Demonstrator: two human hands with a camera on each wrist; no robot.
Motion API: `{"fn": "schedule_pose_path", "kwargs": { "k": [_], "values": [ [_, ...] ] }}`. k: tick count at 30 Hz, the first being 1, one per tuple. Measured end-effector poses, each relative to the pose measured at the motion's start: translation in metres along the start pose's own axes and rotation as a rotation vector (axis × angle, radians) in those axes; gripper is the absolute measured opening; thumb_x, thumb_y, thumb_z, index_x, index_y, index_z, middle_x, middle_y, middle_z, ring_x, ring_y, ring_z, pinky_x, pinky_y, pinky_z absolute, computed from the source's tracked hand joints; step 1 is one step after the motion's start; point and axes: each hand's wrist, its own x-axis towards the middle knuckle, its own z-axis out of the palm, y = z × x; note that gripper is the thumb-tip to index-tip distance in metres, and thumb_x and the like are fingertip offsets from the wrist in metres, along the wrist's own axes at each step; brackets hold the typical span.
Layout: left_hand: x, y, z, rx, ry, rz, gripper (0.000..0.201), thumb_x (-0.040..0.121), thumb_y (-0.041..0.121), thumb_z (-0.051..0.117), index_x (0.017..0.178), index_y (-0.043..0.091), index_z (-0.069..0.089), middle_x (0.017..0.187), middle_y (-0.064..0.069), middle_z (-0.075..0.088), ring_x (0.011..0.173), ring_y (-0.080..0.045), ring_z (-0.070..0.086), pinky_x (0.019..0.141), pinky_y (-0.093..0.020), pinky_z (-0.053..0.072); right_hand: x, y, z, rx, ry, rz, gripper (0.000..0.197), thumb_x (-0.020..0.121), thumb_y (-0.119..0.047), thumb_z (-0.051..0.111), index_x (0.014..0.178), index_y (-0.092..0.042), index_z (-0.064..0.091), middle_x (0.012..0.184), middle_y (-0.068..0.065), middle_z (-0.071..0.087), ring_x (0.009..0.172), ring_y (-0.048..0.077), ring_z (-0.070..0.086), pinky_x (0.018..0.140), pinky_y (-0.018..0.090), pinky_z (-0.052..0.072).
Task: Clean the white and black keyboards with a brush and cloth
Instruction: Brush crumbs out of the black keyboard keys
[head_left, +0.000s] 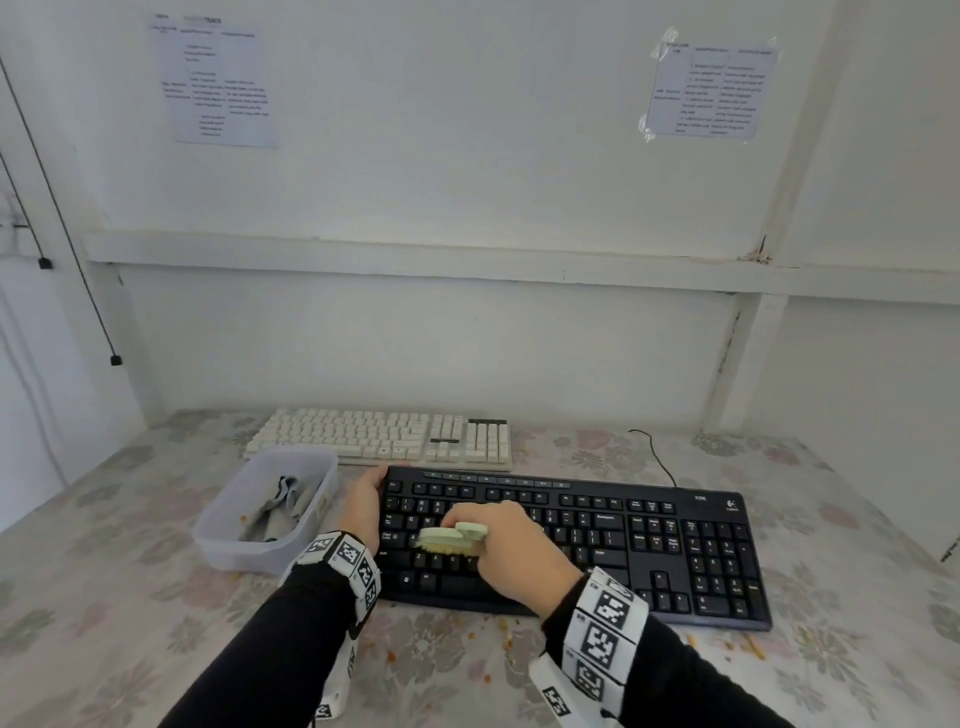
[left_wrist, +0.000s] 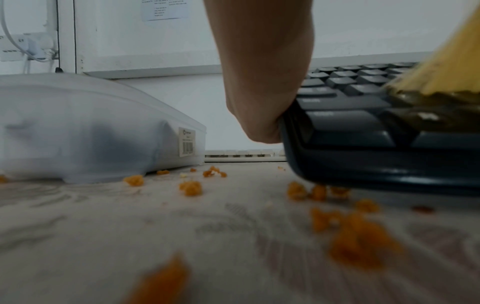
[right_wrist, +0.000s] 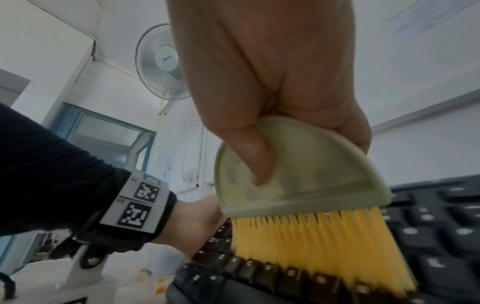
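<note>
Crumbs (head_left: 508, 642) lie on the flowered tabletop (head_left: 130, 597) along the black keyboard's (head_left: 675, 551) near edge; my right hand (head_left: 511, 551) grips the brush (head_left: 451, 539), bristles on the keys, while my left hand (head_left: 363, 506) clasps its left end. Just left, touching nothing, a plastic tub (head_left: 228, 545) holds the cloth (head_left: 280, 512). Behind lies the white keyboard (head_left: 382, 439), near the wall.

Left hand (left_wrist: 262, 86) gripping black keyboard (left_wrist: 363, 144) edge; orange crumbs (left_wrist: 191, 188) beside translucent container (left_wrist: 91, 131).

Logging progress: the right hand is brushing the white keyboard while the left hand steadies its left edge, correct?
Not quite: it is the black keyboard, not the white keyboard, which lies untouched behind it. The head view shows the right hand holding the brush on the black keys while the left hand grips that keyboard's left edge.
</note>
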Motion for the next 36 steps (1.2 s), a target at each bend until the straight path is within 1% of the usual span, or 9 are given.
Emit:
{"fn": "schedule_pose_path", "kwargs": {
  "k": [3, 9, 13, 16, 19, 24, 29, 33, 36],
  "values": [
    [-0.005, 0.001, 0.0, -0.005, -0.012, -0.011, 0.034, 0.098, 0.032, 0.04, 0.083, 0.014, 0.065, 0.072, -0.011, 0.066, 0.069, -0.029, 0.061, 0.066, -0.035, 0.05, -0.007, 0.017, -0.009, -0.013, 0.017, 0.06, 0.044, 0.082, 0.006, 0.044, 0.099, -0.031, 0.061, 0.102, 0.003, 0.065, 0.092, 0.025, 0.059, 0.081, 0.04, 0.052],
    [-0.008, 0.003, 0.0, -0.003, -0.033, -0.008, 0.034, 0.098, 0.03, 0.038, 0.083, 0.013, 0.064, 0.068, -0.009, 0.065, 0.065, -0.026, 0.062, 0.068, -0.034, 0.049, -0.022, 0.049, -0.022, -0.022, 0.082, 0.152, 0.062, 0.081, 0.005, 0.049, 0.066, -0.055, 0.05, 0.1, -0.002, 0.063, 0.092, 0.019, 0.06, 0.077, 0.035, 0.053],
    [-0.008, 0.003, 0.0, -0.009, -0.052, -0.025, 0.037, 0.099, 0.032, 0.038, 0.082, 0.013, 0.065, 0.067, -0.009, 0.066, 0.066, -0.026, 0.062, 0.066, -0.034, 0.05, -0.036, 0.063, -0.036, -0.065, 0.125, 0.215, 0.057, 0.084, 0.003, 0.051, 0.066, -0.051, 0.047, 0.095, -0.007, 0.063, 0.086, 0.014, 0.06, 0.073, 0.029, 0.052],
    [-0.008, 0.003, 0.0, 0.001, -0.057, -0.022, 0.038, 0.1, 0.033, 0.037, 0.084, 0.012, 0.065, 0.071, -0.01, 0.067, 0.068, -0.027, 0.062, 0.066, -0.035, 0.05, -0.046, 0.076, -0.048, -0.034, 0.154, 0.261, 0.055, 0.083, 0.005, 0.048, 0.064, -0.046, 0.05, 0.08, -0.014, 0.059, 0.072, 0.006, 0.054, 0.061, 0.023, 0.045],
    [-0.007, 0.003, -0.001, 0.003, -0.063, -0.025, 0.038, 0.099, 0.033, 0.037, 0.084, 0.012, 0.065, 0.075, -0.012, 0.066, 0.072, -0.029, 0.061, 0.069, -0.036, 0.05, -0.056, 0.092, -0.058, -0.035, 0.204, 0.322, 0.056, 0.081, 0.006, 0.047, 0.058, -0.043, 0.057, 0.071, -0.016, 0.057, 0.067, 0.007, 0.051, 0.062, 0.026, 0.041],
    [-0.006, 0.002, -0.002, 0.007, -0.087, -0.017, 0.039, 0.1, 0.032, 0.035, 0.086, 0.01, 0.064, 0.079, -0.013, 0.064, 0.074, -0.029, 0.06, 0.071, -0.037, 0.049, -0.077, 0.114, -0.079, -0.076, 0.232, 0.426, 0.049, 0.081, 0.004, 0.049, 0.058, -0.038, 0.057, 0.069, -0.015, 0.057, 0.07, 0.006, 0.05, 0.074, 0.032, 0.038],
    [-0.004, 0.0, -0.002, -0.007, -0.092, -0.004, 0.04, 0.101, 0.031, 0.035, 0.083, 0.011, 0.064, 0.068, -0.009, 0.067, 0.069, -0.027, 0.062, 0.069, -0.037, 0.049, -0.094, 0.133, -0.098, -0.052, 0.256, 0.38, 0.058, 0.076, 0.011, 0.052, 0.058, -0.044, 0.058, 0.064, -0.012, 0.057, 0.064, 0.006, 0.049, 0.057, 0.02, 0.037],
    [0.002, -0.002, -0.005, 0.001, -0.078, 0.007, 0.038, 0.099, 0.032, 0.037, 0.085, 0.012, 0.065, 0.069, -0.008, 0.067, 0.073, -0.028, 0.061, 0.07, -0.038, 0.048, -0.1, 0.146, -0.107, -0.029, 0.237, 0.36, 0.063, 0.074, 0.014, 0.052, 0.056, -0.046, 0.058, 0.069, -0.005, 0.06, 0.065, 0.009, 0.05, 0.059, 0.018, 0.037],
    [0.005, -0.004, -0.006, 0.019, -0.08, 0.022, 0.037, 0.097, 0.032, 0.037, 0.082, 0.013, 0.065, 0.07, -0.007, 0.065, 0.071, -0.027, 0.06, 0.07, -0.037, 0.048, -0.108, 0.153, -0.115, -0.039, 0.226, 0.373, 0.066, 0.077, 0.013, 0.052, 0.054, -0.048, 0.057, 0.07, -0.008, 0.058, 0.066, 0.007, 0.05, 0.059, 0.016, 0.036]
  ]
}}
